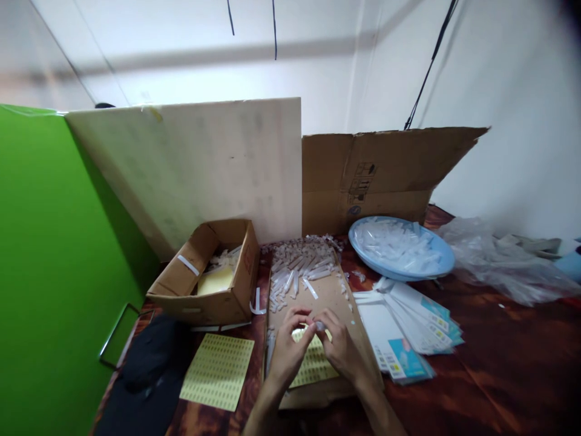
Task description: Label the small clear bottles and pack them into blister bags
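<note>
Over a yellow sheet of small labels point(313, 367), my left hand point(290, 342) and my right hand point(338, 344) come together at the fingertips. A small clear plastic tube point(320, 326) is pinched in my right fingers. The left thumb and forefinger are closed right beside it; whatever they grip is too small to make out. The label sheet lies on a cardboard board point(327, 290). Many similar clear tubes point(299, 263) are heaped at the board's far end, and a few lie along its edges.
Left of the board stands an open cardboard box point(245, 266), with another label sheet point(218, 370) before it and a black cloth item point(157, 363). To the right are a blue basin point(447, 263) of clear plastic pieces, fanned printed packets point(399, 339) and a plastic bag point(512, 266).
</note>
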The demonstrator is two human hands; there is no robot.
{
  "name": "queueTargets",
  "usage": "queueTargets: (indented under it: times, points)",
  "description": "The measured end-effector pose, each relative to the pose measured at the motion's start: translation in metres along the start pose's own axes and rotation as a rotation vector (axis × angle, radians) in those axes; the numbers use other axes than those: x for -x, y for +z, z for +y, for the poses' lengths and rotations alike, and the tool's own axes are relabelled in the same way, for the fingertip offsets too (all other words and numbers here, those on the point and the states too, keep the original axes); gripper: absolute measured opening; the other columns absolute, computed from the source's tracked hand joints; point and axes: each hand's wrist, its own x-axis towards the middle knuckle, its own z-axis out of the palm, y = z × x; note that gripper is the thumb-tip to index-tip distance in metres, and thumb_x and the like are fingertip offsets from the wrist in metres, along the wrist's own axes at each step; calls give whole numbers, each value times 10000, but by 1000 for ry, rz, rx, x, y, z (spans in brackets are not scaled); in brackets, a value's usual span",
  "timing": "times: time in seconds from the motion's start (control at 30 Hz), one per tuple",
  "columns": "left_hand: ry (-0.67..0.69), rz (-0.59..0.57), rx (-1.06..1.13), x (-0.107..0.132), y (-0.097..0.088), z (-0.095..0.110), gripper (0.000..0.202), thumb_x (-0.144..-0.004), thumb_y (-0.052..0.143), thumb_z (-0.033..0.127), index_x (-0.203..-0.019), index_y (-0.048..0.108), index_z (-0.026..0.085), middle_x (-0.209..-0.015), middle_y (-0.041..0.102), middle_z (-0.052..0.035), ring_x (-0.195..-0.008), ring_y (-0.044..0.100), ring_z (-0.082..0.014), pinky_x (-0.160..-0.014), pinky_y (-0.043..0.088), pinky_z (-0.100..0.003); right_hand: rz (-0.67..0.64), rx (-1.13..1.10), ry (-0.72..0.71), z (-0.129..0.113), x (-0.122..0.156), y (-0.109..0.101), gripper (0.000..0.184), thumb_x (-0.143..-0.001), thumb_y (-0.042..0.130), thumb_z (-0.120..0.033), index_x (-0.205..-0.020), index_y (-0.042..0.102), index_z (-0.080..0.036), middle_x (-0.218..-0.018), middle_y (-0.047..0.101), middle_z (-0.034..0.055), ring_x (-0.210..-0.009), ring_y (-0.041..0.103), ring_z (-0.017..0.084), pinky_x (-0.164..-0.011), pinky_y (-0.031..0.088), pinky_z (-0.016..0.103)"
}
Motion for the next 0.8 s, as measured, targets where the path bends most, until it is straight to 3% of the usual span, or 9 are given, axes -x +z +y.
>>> queueTargets:
  times: [0.47,0.67,0.8]
  points:
    - [24,32,-90,2,4,2,101,-853,677,277,-807,723,201,-1037,673,-84,-1038,633,-247,-871,504,-353,6,-2,12,1,3,-1,223,-1002,440,-216,-854,606,-222,-887,596,40,-866,571,218,-771,434,308]
    - [-107,83,28,8,15,-9,163,-837,692,334,-912,695,190,-1038,689,-91,-1005,657,-252,-827,531,-359,-7,-58,43,4,7,0,193,-989,447,-188,-908,619,-220,-927,616,51,-899,583,217,-799,441,305]
    - [-234,88,233,11,16,-16,316,-838,692,417,-1038,670,172,-1053,713,-110,-998,676,-251,-870,533,-366,-9,-89,81,-2,8,-3,189,-993,475,-286,-861,585,-208,-873,598,39,-834,573,206,-748,429,293]
